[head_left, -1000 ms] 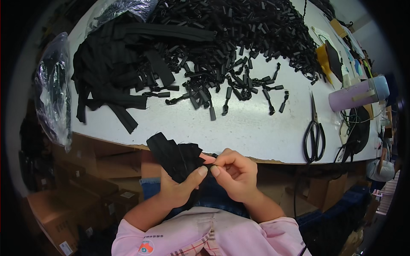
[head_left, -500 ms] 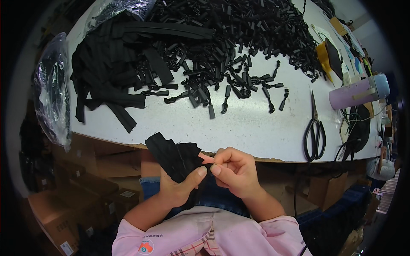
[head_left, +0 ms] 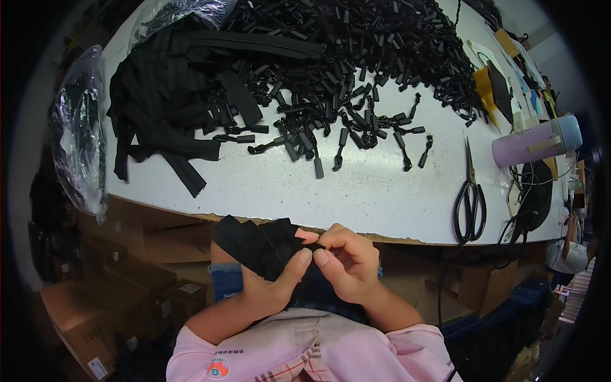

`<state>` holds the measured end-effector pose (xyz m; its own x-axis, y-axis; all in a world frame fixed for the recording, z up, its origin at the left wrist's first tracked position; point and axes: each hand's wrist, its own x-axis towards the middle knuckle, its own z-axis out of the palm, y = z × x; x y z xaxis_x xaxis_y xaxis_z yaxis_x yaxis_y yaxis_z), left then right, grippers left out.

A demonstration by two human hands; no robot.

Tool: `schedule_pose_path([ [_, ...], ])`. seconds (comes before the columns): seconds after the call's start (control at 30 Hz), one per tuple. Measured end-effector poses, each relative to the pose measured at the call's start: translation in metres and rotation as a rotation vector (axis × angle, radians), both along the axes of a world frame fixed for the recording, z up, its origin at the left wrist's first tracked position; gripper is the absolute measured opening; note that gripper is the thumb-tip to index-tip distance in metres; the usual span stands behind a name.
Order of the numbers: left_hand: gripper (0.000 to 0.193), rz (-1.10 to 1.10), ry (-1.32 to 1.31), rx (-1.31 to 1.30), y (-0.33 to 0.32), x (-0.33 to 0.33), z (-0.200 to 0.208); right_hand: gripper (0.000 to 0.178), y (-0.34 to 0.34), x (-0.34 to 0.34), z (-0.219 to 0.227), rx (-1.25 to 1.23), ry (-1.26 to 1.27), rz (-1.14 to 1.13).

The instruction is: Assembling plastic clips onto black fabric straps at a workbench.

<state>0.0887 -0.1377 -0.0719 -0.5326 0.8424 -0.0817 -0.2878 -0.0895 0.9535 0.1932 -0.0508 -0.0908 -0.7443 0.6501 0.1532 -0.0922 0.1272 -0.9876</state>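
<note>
My left hand (head_left: 278, 282) is closed around a fanned bundle of black zipper tapes (head_left: 254, 245), just off the table's front edge and above my lap. Its thumb presses near the right end of the bundle. Opposite it, my right hand (head_left: 352, 261) pinches a small black piece at that end, thumb tip close to the left thumb. The fingers cover most of this piece, so I cannot tell whether it is a tape end or a zipper slider. Farther up, loose black zipper pulls (head_left: 344, 143) lie scattered over the white table (head_left: 280, 191).
A heap of zipper pulls (head_left: 382, 38) covers the table's back. More black tapes (head_left: 153, 89) are piled at left, beside a clear plastic bag (head_left: 79, 134). Black scissors (head_left: 470, 204) and a lilac bottle (head_left: 531, 145) lie at right. Cardboard boxes (head_left: 83, 331) stand below.
The tape bundle has tilted and spread lower to the left. Both thumb tips have come closer together at the bundle's right end, and my right hand stays pinched.
</note>
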Motion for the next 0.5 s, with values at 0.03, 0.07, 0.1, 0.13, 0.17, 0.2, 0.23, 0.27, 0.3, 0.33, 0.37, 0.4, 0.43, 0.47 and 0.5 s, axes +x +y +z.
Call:
schedule_pose_path([
  [0.03,0.017,-0.024,0.008,0.006,0.000,-0.001,0.002,0.001,0.000,0.001,-0.001,-0.076,0.027,0.039],
  [0.07,0.016,-0.048,0.016,0.012,-0.001,-0.002,0.003,0.001,0.000,0.001,-0.001,-0.152,0.055,0.078],
  [0.1,0.016,-0.048,0.016,0.012,-0.003,-0.004,0.003,0.001,0.000,0.001,-0.001,-0.152,0.055,0.078],
  [0.13,0.016,-0.089,0.046,-0.021,-0.006,-0.006,0.002,0.003,-0.002,0.002,-0.001,-0.273,0.068,0.083],
  [0.17,0.016,-0.129,0.076,-0.055,-0.007,-0.007,0.001,0.005,-0.004,0.003,-0.001,-0.394,0.081,0.087],
  [0.2,0.016,-0.128,0.075,-0.055,-0.006,-0.006,-0.002,0.005,-0.006,0.002,-0.001,-0.395,0.080,0.088],
  [0.23,0.015,-0.100,0.135,-0.017,-0.005,-0.006,-0.007,0.004,-0.008,0.001,0.000,-0.457,0.101,0.059],
  [0.27,0.015,-0.073,0.194,0.022,-0.004,-0.005,-0.009,0.005,-0.010,0.000,0.001,-0.520,0.122,0.029],
  [0.3,0.015,-0.072,0.194,0.024,-0.004,-0.007,-0.007,0.005,-0.009,0.000,-0.001,-0.518,0.121,0.030],
  [0.33,0.014,-0.099,0.090,0.004,-0.005,-0.009,-0.004,0.007,-0.006,-0.001,-0.006,-0.144,0.134,0.000],
  [0.37,0.012,-0.126,-0.014,-0.015,-0.005,-0.011,-0.003,0.009,-0.004,-0.001,-0.009,0.230,0.143,-0.032],
  [0.4,0.012,-0.125,-0.013,-0.014,-0.005,-0.010,-0.003,0.009,-0.004,0.000,-0.007,0.230,0.144,-0.031],
  [0.43,0.012,-0.091,-0.044,-0.027,-0.005,-0.010,-0.005,0.012,-0.004,-0.001,-0.004,0.208,0.129,-0.043],
  [0.47,0.013,-0.057,-0.076,-0.040,-0.005,-0.009,-0.006,0.014,-0.005,-0.001,0.001,0.185,0.114,-0.056],
  [0.5,0.013,-0.055,0.011,-0.058,-0.006,-0.009,-0.006,0.015,-0.003,-0.006,0.008,0.079,0.030,-0.068],
])
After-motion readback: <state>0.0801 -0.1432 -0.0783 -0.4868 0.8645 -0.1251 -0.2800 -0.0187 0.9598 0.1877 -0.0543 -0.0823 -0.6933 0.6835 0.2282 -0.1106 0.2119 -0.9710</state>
